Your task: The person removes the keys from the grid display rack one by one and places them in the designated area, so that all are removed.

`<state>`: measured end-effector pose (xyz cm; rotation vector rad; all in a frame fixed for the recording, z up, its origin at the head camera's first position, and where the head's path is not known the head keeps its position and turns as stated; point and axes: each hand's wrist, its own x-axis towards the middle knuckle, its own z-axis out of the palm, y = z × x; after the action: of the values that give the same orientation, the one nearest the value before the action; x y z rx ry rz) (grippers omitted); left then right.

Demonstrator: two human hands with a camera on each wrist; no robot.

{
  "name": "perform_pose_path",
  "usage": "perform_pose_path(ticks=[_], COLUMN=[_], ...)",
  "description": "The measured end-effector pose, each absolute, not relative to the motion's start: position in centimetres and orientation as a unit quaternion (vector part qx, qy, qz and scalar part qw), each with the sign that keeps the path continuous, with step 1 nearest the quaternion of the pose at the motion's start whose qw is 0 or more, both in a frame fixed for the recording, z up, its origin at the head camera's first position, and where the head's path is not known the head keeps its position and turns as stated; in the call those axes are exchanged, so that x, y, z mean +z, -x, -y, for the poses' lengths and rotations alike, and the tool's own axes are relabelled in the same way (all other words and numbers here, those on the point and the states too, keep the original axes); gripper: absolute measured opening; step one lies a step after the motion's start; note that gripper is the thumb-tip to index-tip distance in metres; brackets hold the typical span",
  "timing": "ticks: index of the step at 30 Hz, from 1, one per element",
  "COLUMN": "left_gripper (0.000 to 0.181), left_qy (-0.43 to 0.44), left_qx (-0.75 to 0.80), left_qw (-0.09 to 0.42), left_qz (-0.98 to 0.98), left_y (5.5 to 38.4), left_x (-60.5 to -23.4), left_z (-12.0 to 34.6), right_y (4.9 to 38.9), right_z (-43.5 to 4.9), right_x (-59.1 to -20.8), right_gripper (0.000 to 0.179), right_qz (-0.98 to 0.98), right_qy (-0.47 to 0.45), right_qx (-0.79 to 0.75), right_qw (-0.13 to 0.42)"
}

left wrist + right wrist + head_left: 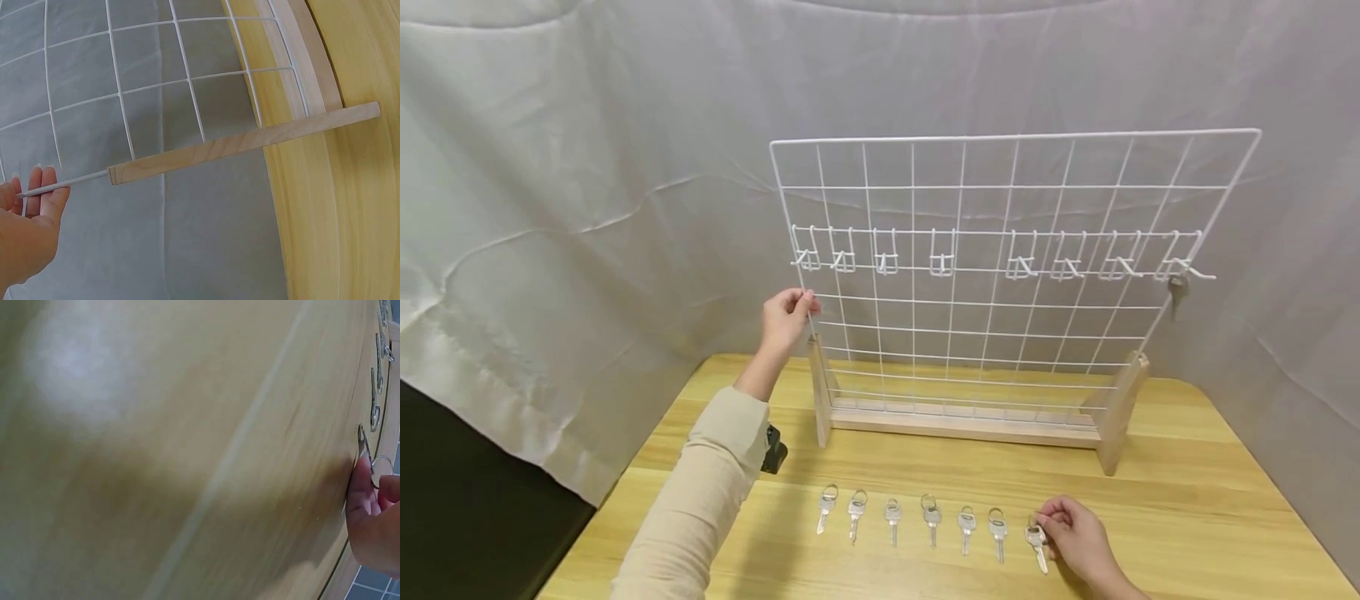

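Observation:
My left hand [782, 321] grips the left edge wire of a white wire grid panel [1015, 136], just above the wooden side post. In the left wrist view, thumb and fingers of that hand [34, 231] close around this wire. Down at the table, my right hand [1081, 540] pinches the ring end of the rightmost silver key [1037, 542]. The right wrist view shows the fingers [359, 487] at the key ring, partly covering the key. Several more silver keys with rings, such as this one [967, 522], lie in a row to its left.
Several white hooks [942, 263] hang along the grid. Another key [1177, 293] dangles from the rightmost hook. A wooden base [962, 425] with side posts [1123, 412] supports the panel on the wooden table [1217, 517]. Grey cloth [662, 125] surrounds the table.

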<state>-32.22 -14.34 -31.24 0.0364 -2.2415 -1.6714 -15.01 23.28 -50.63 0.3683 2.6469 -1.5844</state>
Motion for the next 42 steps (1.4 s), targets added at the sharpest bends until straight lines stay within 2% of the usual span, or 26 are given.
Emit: perform_pose_path(ticks=[10, 25, 42], left_gripper=[0.023, 0.025, 0.027], left_qy=[-0.019, -0.022, -0.018], left_qx=[-0.592, -0.585, -0.581], left_qw=[0.170, 0.160, 0.166], left_qz=[0.788, 0.795, 0.797], left_y=[32.2, 32.3, 32.1], left_x=[-31.2, -31.2, -31.2], left_z=[14.1, 14.3, 14.4], right_y=[15.2, 15.8, 15.9], right_z=[-23.6, -23.6, -23.5], right_x=[-50.1, -49.8, -49.8], right_gripper=[0.008, 0.009, 0.011], right_qz=[-0.923, -0.937, -0.942], right_qy=[-0.072, -0.061, -0.048], right_qx=[-0.376, -0.345, -0.333], right_qw=[-0.050, -0.017, -0.010])
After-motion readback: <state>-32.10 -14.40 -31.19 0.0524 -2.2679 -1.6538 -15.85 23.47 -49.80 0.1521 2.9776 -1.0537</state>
